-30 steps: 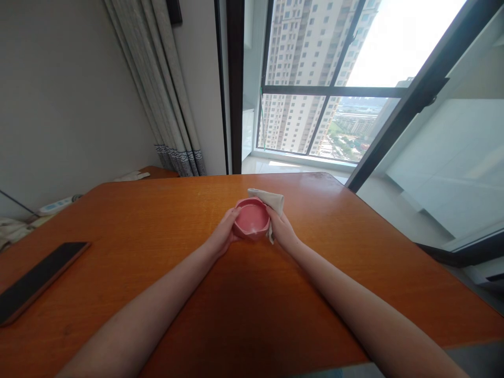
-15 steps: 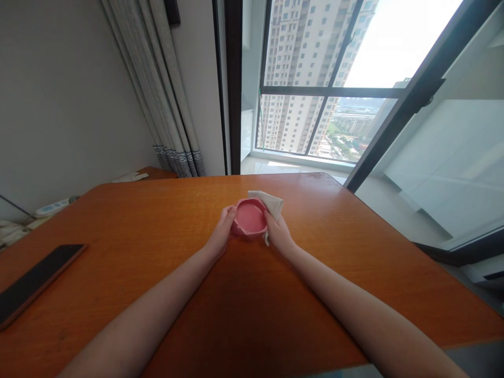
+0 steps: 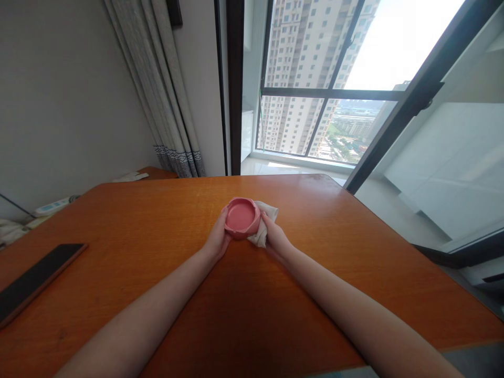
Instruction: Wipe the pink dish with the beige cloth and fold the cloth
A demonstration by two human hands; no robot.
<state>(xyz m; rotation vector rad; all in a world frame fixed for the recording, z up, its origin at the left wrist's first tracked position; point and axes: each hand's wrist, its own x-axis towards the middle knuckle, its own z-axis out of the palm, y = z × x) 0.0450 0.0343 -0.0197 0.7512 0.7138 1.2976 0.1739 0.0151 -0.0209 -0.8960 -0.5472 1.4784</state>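
Note:
A pink, shallow round dish [image 3: 241,212] with a notched, faceted rim, resembling an ashtray, is held tilted toward me over the wooden table [image 3: 165,220]. My left hand [image 3: 217,236] is closed on its left side, thumb at the rim. A whitish cloth [image 3: 260,236] lies against the dish's right outer side. My right hand [image 3: 275,236] is closed on this cloth, its thumb on top, pressing it to the dish. The fingers under the dish and behind the cloth are hidden.
A dark, flat slab with a reddish-brown edge [image 3: 39,281] lies on the table at the left. A grey curtain [image 3: 157,84] hangs beyond the far left edge. Past the table stand a large window [image 3: 331,92] and a dark door frame [image 3: 233,94].
The dish has shifted slightly left and turned in my hands. The cloth, earlier over the upper right rim, now sits lower along the right side, with my right hand lower on it.

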